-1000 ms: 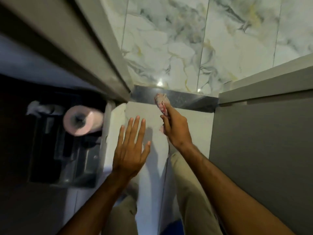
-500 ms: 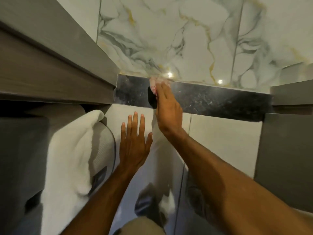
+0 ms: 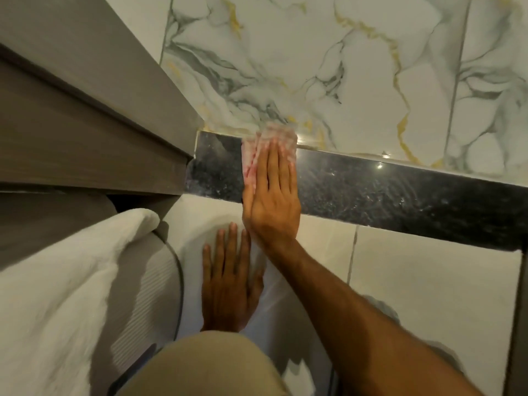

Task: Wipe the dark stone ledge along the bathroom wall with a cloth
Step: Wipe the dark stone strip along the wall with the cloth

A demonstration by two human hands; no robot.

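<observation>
The dark speckled stone ledge (image 3: 385, 192) runs across the wall from the grey cabinet on the left to the right edge. A pink-and-white cloth (image 3: 257, 144) lies flat on the ledge near its left end. My right hand (image 3: 273, 195) presses flat on the cloth, fingers straight and together, pointing up toward the marble wall. The cloth shows above and left of the fingertips. My left hand (image 3: 228, 278) rests flat and spread on the white tiled wall below the ledge, holding nothing.
Marble wall tiles (image 3: 314, 67) rise above the ledge. A grey cabinet (image 3: 85, 124) juts out on the left. A white towel (image 3: 57, 295) hangs at lower left. A grey panel edge (image 3: 521, 310) stands at the right. My knee in beige trousers (image 3: 205, 367) is at the bottom.
My right hand has laid the cloth flat onto the ledge and pressed down on it. The view has moved closer and upward. My left hand stays on the tiled wall.
</observation>
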